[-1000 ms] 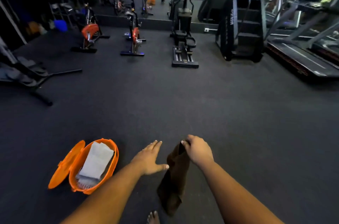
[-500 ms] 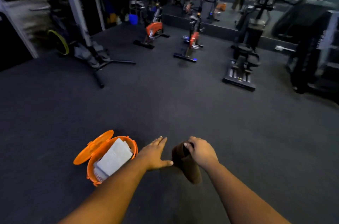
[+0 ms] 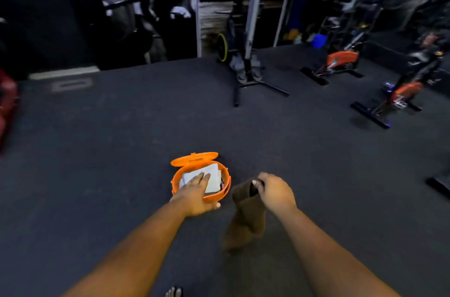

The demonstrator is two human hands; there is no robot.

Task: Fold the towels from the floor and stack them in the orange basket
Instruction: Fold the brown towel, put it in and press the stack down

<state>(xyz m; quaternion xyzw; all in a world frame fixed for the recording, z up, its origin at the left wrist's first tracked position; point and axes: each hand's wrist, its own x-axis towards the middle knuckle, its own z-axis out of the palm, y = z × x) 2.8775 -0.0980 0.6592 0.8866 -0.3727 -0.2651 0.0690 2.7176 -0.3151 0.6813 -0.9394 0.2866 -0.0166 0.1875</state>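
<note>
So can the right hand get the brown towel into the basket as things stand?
Probably not cleanly yet. The basket is open, lid back, and beside the right hand, but the left hand lies flat on the white towel, covering much of the opening.

Left hand (image 3: 194, 193) at 11 o'clock, fingers flat and extended, thumb splayed, right hand (image 3: 276, 190) at 1 o'clock, fingers curled in a pinch, both forearms outstretched

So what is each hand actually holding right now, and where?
The right hand pinches the brown towel at its top edge, so it hangs down. The left hand holds nothing; its straight fingers lie over the white towel.
</note>
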